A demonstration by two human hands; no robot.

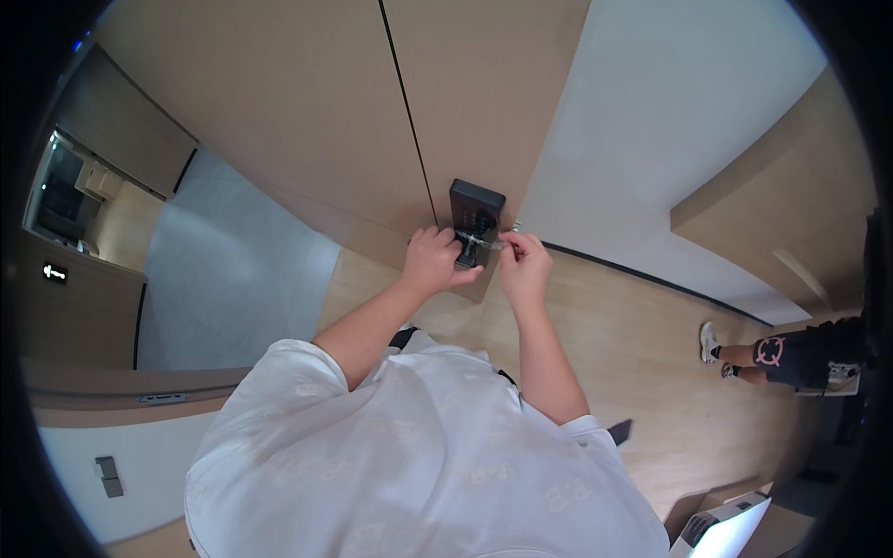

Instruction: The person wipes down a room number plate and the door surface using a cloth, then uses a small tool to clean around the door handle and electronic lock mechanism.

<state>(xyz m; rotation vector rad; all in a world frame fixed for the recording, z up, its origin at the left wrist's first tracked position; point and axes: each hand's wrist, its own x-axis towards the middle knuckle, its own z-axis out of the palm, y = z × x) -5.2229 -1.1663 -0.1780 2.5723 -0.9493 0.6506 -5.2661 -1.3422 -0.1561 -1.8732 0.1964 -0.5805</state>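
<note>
A black electronic keypad door lock (477, 202) is mounted on the edge side of a light wood-look door (488, 91). My left hand (434, 259) lies against the lock's lower left side, fingers curled and thumb stretched out below it. What its fingers grip is hidden. Across the lower part of the lock runs a thin, crumpled strip of clear plastic film (481, 241). My right hand (524, 268), just right of the lock, pinches the film's right end between thumb and fingertips.
A white wall (628, 139) with a black baseboard (628, 273) extends to the right. Another person's legs (739, 363) are at far right. Left lies grey flooring (230, 272); a wall switch (109, 476) is at lower left. A white-topped object (725, 526) stands lower right.
</note>
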